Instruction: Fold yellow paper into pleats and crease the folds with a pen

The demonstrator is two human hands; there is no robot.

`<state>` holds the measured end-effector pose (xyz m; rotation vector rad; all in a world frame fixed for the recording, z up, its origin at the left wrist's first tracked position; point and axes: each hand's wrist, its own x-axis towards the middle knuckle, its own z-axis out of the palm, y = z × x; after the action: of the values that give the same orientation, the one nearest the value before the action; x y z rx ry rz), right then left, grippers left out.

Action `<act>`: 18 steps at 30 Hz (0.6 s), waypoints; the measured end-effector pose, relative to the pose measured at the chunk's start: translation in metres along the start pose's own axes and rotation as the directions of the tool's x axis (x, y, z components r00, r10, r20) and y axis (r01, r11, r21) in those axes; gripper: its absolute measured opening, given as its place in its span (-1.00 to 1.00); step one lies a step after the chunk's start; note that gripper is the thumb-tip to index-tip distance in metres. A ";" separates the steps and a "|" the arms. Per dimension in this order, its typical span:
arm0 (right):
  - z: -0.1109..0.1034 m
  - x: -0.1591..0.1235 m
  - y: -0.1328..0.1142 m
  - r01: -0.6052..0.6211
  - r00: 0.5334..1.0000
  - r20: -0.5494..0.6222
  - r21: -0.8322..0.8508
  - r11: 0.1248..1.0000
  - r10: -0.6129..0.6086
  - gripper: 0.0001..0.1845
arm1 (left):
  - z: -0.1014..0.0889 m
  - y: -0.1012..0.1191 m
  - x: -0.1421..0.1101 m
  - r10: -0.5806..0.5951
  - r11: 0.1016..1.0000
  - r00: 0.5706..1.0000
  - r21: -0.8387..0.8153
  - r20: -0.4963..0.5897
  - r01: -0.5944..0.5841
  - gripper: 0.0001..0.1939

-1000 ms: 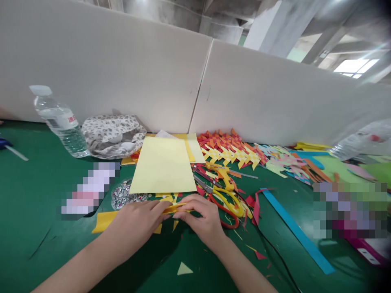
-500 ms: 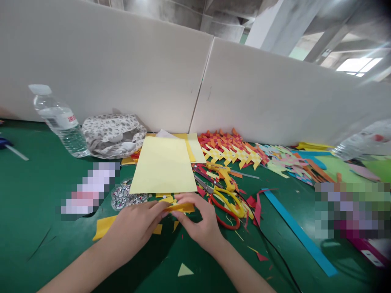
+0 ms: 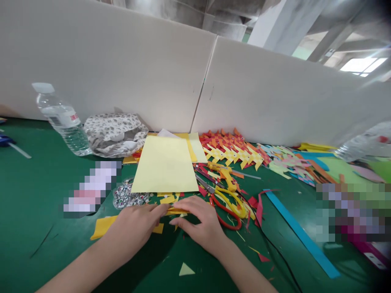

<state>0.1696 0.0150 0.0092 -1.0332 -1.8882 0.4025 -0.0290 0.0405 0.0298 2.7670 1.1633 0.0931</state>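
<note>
A folded yellow paper strip [image 3: 103, 228] runs beneath my left hand [image 3: 137, 224], its loose end sticking out on the left. That hand is closed on the strip, pinching it near the middle. At the strip's right end, my right hand [image 3: 198, 221] has its curved fingers over the paper, with the thumb a little lower; most of the folded end is hidden. Just behind both hands lies a pale yellow sheet [image 3: 165, 165]. Yellow-handled scissors [image 3: 232, 201] and red-handled scissors [image 3: 226, 219] rest right of my right hand among paper scraps.
A water bottle [image 3: 65, 124] and a patterned cloth bag [image 3: 114, 136] stand at the back left. Adhesive gems [image 3: 130, 194] lie left of the sheet. Woven paper fish [image 3: 232, 154], a yellow glue gun [image 3: 226, 177] with a black cord [image 3: 271, 248], and a blue strip [image 3: 301, 232] are rightward.
My right fingers lifted and turned the strip's right end, then came down over it. My left hand has kept its hold. The view has shifted slightly.
</note>
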 end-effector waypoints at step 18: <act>-0.006 0.002 0.002 0.109 0.993 -0.036 -0.025 0.994 -0.110 -0.79 | 0.007 -0.001 -0.005 0.104 0.990 0.992 0.103 -0.077 -0.096 -0.51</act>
<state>0.1747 0.0170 0.0121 -0.9405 -1.9099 0.2966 -0.0323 0.0364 0.0228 2.9345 1.0740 0.1653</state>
